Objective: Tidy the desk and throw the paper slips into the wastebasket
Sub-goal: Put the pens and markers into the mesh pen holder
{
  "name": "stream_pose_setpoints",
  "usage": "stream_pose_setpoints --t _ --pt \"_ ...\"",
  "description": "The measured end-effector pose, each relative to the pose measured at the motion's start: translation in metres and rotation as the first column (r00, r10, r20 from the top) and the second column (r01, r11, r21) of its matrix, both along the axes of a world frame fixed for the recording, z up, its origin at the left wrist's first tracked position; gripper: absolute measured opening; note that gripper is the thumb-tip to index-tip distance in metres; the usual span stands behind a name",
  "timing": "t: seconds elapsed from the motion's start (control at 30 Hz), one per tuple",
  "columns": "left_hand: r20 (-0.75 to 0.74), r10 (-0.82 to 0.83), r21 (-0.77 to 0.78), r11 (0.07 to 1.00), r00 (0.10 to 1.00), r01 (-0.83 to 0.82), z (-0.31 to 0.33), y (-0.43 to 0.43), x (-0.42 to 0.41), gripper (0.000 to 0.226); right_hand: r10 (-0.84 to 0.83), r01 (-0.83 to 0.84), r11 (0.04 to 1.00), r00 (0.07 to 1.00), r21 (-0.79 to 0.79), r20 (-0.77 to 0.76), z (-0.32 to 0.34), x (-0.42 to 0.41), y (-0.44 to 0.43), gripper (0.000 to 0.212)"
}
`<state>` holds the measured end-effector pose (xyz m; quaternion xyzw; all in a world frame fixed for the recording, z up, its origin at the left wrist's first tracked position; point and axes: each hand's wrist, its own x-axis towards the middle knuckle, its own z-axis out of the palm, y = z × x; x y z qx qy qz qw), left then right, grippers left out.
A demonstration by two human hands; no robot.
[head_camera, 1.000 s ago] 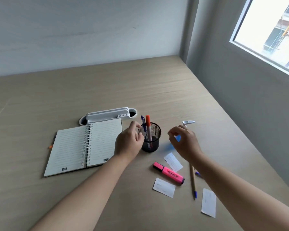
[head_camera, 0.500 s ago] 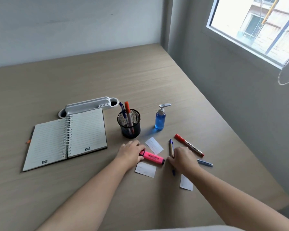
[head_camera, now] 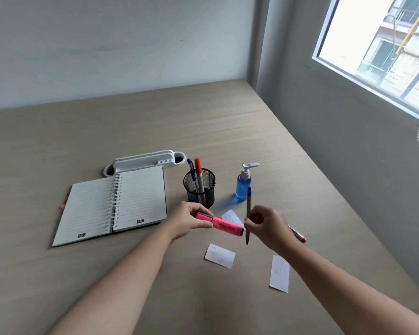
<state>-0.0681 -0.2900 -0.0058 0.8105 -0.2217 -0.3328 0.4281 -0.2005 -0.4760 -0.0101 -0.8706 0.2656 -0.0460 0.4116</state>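
Pink highlighter (head_camera: 224,226) in left hand (head_camera: 188,220), brown pen (head_camera: 248,213) in right hand (head_camera: 267,226).

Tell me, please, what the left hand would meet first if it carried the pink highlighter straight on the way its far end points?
Probably the right hand: the pink highlighter, held in the left hand, points at it, its tip almost touching; depth is uncertain.

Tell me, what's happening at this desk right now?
A person is tidying up. The left hand holds a pink highlighter, and the right hand holds a brown pen upright, both just in front of the mesh pen cup. Three paper slips still lie on the desk.
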Motion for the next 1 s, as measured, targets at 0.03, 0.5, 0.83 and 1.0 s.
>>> stream_pose_setpoints --t 0.03,0.5,0.83,1.0 --pt "-0.027 0.017 -0.046 0.999 0.999 -0.019 0.013 0.003 0.007 0.023 0.023 -0.023 1.0 0.999 -0.018 0.045 0.01 0.008 0.003 0.01" --pt "0.509 0.091 0.103 0.981 0.856 -0.165 0.081 -0.013 0.091 0.017 0.192 -0.166 0.949 0.979 -0.267 0.075 0.051 0.142 0.016 0.012" --pt "0.402 0.07 0.165 0.975 0.913 -0.148 0.025 -0.02 0.089 0.026 0.253 -0.255 0.91 0.966 -0.326 -0.052 0.011 0.147 0.017 0.015" --pt "0.488 0.147 0.084 0.973 0.86 -0.214 0.033 -0.017 0.086 0.044 0.204 -0.18 0.932 0.978 -0.315 0.045 0.018 0.141 0.018 0.013"
